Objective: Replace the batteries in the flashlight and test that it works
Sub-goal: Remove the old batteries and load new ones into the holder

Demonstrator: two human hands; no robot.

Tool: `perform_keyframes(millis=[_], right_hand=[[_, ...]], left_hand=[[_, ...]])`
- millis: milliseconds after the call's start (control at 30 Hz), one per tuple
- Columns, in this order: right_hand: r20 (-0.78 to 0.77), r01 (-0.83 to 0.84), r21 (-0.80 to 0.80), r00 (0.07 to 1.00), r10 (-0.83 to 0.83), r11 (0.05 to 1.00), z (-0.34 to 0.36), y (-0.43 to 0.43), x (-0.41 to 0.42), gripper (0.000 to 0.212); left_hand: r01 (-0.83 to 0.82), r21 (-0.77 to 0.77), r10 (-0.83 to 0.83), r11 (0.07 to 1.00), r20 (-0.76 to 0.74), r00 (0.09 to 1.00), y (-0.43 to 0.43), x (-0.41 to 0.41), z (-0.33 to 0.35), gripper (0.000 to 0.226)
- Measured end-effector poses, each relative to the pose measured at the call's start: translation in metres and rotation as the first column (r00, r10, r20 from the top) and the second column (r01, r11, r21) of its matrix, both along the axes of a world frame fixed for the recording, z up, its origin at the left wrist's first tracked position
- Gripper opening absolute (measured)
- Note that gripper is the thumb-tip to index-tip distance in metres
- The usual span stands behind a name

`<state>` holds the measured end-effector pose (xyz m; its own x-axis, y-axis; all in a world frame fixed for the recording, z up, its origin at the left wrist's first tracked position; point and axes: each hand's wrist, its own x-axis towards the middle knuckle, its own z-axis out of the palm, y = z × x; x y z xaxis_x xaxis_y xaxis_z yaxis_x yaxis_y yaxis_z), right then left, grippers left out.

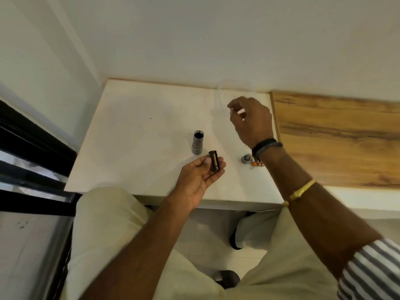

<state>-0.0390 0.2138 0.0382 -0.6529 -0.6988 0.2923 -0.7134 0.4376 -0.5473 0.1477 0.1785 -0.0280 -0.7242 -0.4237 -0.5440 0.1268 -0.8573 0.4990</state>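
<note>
The grey flashlight body (197, 144) stands upright in the middle of the white table (134, 144), its open dark end facing up. Just in front of it, my left hand (198, 180) holds a black battery holder (214, 163) upright between thumb and fingers. My right hand (252, 120) hovers over the back right of the table with its fingers curled together. Something small and pale shows at the fingertips, but I cannot make out what. The round tail cap (246, 159) lies on the table under my right wrist, next to small orange-tipped batteries (256, 163).
A wood-grain surface (335, 137) adjoins the table on the right. A white wall runs behind both. A dark window frame (32, 148) stands at the left. My knees sit under the table's front edge.
</note>
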Motion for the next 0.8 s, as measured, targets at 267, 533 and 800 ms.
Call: perform_keyframes(millis=[267, 533, 800], right_hand=[[0.477, 0.128, -0.14, 0.878, -0.047, 0.982, -0.026, 0.082, 0.077, 0.006], [0.677, 0.11, -0.141, 0.736, 0.014, 0.984, -0.023, 0.109, 0.102, 0.025], [0.551, 0.167, -0.203, 0.834, -0.028, 0.965, -0.025, 0.12, 0.117, 0.015]], left_hand=[[0.049, -0.086, -0.047, 0.995, 0.03, 0.998, 0.005, 0.015, -0.002, 0.027], [0.075, -0.169, -0.068, 0.983, 0.05, 0.996, 0.014, 0.024, 0.0, 0.02], [0.148, -0.247, -0.134, 0.958, 0.074, 0.988, 0.027, 0.034, -0.001, 0.029]])
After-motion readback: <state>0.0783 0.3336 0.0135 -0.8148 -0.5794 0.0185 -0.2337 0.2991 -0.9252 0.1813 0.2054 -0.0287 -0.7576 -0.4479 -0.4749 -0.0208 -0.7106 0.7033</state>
